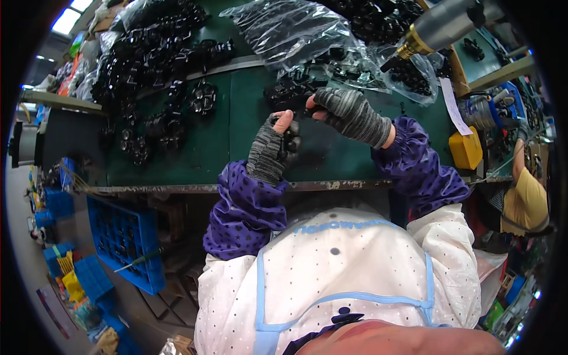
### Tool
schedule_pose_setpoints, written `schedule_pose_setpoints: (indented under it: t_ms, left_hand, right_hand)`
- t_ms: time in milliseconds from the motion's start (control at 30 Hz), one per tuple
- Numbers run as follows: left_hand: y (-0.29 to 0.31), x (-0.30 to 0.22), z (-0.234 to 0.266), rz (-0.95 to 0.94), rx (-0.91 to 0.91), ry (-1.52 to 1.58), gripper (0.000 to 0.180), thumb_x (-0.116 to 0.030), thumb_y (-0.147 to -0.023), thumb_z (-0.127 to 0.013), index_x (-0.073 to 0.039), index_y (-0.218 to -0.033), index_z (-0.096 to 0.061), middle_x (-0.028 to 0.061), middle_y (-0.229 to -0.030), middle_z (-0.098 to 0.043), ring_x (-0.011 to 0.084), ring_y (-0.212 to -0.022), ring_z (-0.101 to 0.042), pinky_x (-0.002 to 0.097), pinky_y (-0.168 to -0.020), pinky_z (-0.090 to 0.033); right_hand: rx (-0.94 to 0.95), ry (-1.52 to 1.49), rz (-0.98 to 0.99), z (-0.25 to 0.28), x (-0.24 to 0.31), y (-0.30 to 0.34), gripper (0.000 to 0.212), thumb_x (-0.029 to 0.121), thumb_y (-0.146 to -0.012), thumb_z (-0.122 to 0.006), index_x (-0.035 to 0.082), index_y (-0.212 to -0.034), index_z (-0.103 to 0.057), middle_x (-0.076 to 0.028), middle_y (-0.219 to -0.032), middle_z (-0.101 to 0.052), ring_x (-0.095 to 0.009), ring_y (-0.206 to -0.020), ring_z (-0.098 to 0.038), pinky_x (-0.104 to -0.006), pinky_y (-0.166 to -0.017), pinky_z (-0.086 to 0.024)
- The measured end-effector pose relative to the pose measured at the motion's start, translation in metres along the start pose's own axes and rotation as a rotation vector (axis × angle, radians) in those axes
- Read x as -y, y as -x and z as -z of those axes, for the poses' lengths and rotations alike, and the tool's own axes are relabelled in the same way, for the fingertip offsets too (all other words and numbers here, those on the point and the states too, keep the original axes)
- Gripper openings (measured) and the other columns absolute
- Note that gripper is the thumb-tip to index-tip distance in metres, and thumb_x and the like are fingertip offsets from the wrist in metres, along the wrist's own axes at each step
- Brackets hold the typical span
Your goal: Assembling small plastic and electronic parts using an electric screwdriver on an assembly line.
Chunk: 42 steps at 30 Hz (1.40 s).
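My left hand [267,151], in a grey knitted fingerless glove, is closed round a small black part with rounded lobes [290,142], above the green bench top near its front edge. My right hand [354,115] wears the same kind of glove. Its fingertips are pinched together just beyond the left hand, by a cluster of black parts [290,90]; what they grip is too dark to make out. The two hands are close but apart. Left of them, another black part [203,97] lies alone on the green bench top [248,109].
A heap of glossy black parts [148,59] covers the back left. Clear plastic bags [296,32] lie at the back. A grey power screwdriver [441,29] with a brass collar hangs at upper right. A yellow box [465,148] stands right; another person [526,201] sits beyond. Below left hangs a blue crate [127,242].
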State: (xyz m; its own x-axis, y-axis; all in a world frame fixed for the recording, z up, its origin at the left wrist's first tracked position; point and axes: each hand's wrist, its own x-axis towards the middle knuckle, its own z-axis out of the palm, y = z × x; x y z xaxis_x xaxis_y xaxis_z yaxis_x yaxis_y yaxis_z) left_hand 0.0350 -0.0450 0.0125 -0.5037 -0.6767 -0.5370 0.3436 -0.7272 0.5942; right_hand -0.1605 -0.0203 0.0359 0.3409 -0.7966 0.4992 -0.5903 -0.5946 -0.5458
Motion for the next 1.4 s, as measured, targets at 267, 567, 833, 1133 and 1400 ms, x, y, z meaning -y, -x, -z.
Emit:
schedule_pose_setpoints:
  t_ms: [267, 567, 833, 1133, 1400]
  left_hand:
    - [0.007, -0.018, 0.016, -0.022, 0.244, -0.545, 0.034, -0.043, -0.086, -0.061, -0.009, -0.088, -0.059, -0.0010, -0.065, -0.053, 0.0075, -0.049, -0.048, 0.0209, -0.041, -0.037]
    - [0.031, 0.006, 0.033, -0.113, 0.366, -0.658, 0.015, -0.021, -0.085, -0.062, -0.006, -0.091, -0.063, -0.0021, -0.066, -0.055, 0.0073, -0.057, -0.052, 0.0232, -0.050, -0.042]
    - [0.044, 0.048, 0.054, -1.004, 0.021, -1.467, 0.035, -0.010, -0.067, -0.067, -0.010, -0.101, -0.062, 0.0109, -0.082, -0.062, 0.0299, -0.074, -0.061, 0.0380, -0.065, -0.049]
    - [0.022, 0.021, 0.059, -0.474, -0.164, -1.529, 0.026, -0.028, -0.081, -0.064, -0.011, -0.101, -0.061, 0.0132, -0.082, -0.065, 0.0287, -0.076, -0.064, 0.0369, -0.069, -0.051]
    - [0.019, 0.029, 0.043, -0.443, -0.123, -1.493, 0.026, -0.031, -0.082, -0.062, -0.011, -0.099, -0.061, 0.0122, -0.083, -0.066, 0.0314, -0.077, -0.064, 0.0391, -0.069, -0.051]
  right_hand:
    - [0.048, -0.028, 0.096, -0.004, 0.014, -0.005, 0.019, 0.013, -0.077, -0.069, 0.006, -0.092, -0.059, -0.008, -0.081, -0.063, -0.025, -0.074, -0.064, -0.0318, -0.063, -0.051]
    - [0.342, 0.404, 0.323, -0.012, 0.045, 0.014, 0.029, 0.023, -0.079, -0.060, 0.007, -0.103, -0.061, -0.005, -0.069, -0.057, -0.021, -0.061, -0.058, -0.0323, -0.048, -0.042]
    - [0.263, 0.117, -0.220, -0.062, 0.053, 0.047, 0.013, 0.019, -0.081, -0.059, 0.007, -0.085, -0.057, -0.011, -0.064, -0.058, -0.028, -0.061, -0.061, -0.0391, -0.051, -0.046]
    - [-0.105, 0.098, -0.393, -0.078, 0.037, 0.046, 0.012, 0.015, -0.077, -0.063, 0.005, -0.080, -0.058, -0.015, -0.066, -0.059, -0.032, -0.060, -0.060, -0.0390, -0.053, -0.047]
    - [0.134, 0.698, -0.121, -0.062, 0.048, 0.041, 0.028, 0.011, -0.074, -0.067, 0.006, -0.100, -0.058, -0.010, -0.079, -0.061, -0.027, -0.067, -0.061, -0.0371, -0.055, -0.048]
